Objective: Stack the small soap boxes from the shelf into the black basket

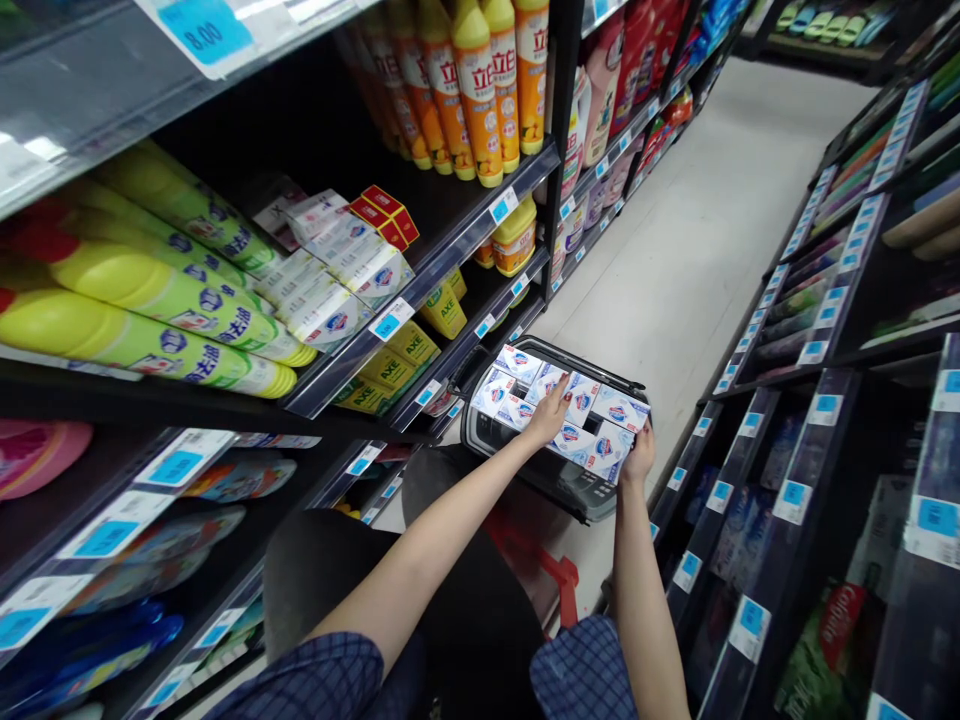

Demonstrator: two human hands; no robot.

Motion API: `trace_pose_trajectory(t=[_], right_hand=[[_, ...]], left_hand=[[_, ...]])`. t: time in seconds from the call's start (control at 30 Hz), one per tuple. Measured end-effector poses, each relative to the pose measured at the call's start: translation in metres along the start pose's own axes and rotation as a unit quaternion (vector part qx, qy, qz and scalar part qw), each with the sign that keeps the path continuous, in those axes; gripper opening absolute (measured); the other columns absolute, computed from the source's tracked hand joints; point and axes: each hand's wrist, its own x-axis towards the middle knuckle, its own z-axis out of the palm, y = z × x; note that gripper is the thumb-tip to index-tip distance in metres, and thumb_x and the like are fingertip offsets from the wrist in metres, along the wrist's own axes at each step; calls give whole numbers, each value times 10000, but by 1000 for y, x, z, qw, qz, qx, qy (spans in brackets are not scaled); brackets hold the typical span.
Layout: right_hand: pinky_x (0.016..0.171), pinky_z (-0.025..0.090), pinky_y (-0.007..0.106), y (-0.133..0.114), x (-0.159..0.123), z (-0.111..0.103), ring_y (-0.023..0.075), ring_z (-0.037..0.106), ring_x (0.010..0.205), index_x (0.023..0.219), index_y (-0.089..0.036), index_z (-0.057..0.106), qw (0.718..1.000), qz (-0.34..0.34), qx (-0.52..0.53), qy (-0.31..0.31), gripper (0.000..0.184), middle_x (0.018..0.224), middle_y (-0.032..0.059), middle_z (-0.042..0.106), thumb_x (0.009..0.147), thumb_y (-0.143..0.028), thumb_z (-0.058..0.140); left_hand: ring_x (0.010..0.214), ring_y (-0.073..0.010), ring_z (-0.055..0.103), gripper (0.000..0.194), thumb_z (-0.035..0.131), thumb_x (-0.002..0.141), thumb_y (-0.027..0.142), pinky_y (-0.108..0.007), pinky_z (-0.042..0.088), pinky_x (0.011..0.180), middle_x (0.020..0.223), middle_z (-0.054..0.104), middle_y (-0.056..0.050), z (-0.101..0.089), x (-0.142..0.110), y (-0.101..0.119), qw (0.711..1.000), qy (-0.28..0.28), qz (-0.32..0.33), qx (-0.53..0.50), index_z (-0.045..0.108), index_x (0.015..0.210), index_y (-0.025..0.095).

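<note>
White boxes lie in rows on a black case, seemingly being aligned, the left hand spread loosely on top, the right hand at their right edge, its grip unclear, any nudge wanting lightness.

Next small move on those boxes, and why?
Probably have the right hand nudge the end boxes inward: dark gaps show in the layout, and that hand is at their outer edge, while the left hand is at the middle boxes.

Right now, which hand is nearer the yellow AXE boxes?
Left: the left hand is to the right of the AXE boxes; the right hand is farther right.
</note>
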Motion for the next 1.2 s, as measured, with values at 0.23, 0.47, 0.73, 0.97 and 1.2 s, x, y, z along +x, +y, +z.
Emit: trace_pose_trajectory(t=[0.23,0.47,0.73,0.97,1.2], right_hand=[[1100,405,483,10,2,-4,278,582,1222,1266,-99,620,1000,23,-15,13,664,1335,165,609,739,-493,534],[1070,431,456,13,5,-6,269,592,1194,1274,-104,619,999,16,-26,11,677,1310,158,620,728,-497,540],[1037,447,435,7,3,-3,260,586,1166,1249,-127,632,998,19,-54,22,616,1269,135,635,746,-458,501],[1033,447,431,3,2,-1,262,587,1151,1249,-99,618,998,25,-46,23,659,1262,154,627,714,-466,501],[1071,418,435,8,6,-3,261,560,1214,1234,-134,626,998,15,-58,16,607,1300,132,615,733,-451,494]], left_hand=[[1497,-217,272,600,368,960,313,-402,214,1245,1602,297,-83,-1,0,1,1000,-4,4,7,356,1533,139],[1494,-212,277,590,382,963,310,-391,212,1248,1598,309,-69,-1,0,0,1000,0,3,9,365,1534,165],[1483,-221,302,572,390,964,311,-398,234,1241,1583,339,-45,-1,-2,3,1000,11,-6,22,395,1522,189],[1449,-257,371,571,384,965,326,-420,311,1209,1547,400,-55,-2,-7,7,999,26,-16,39,418,1511,161],[1379,-280,471,541,428,961,348,-416,366,1173,1449,541,-49,0,-10,8,998,52,-31,11,477,1478,196]])
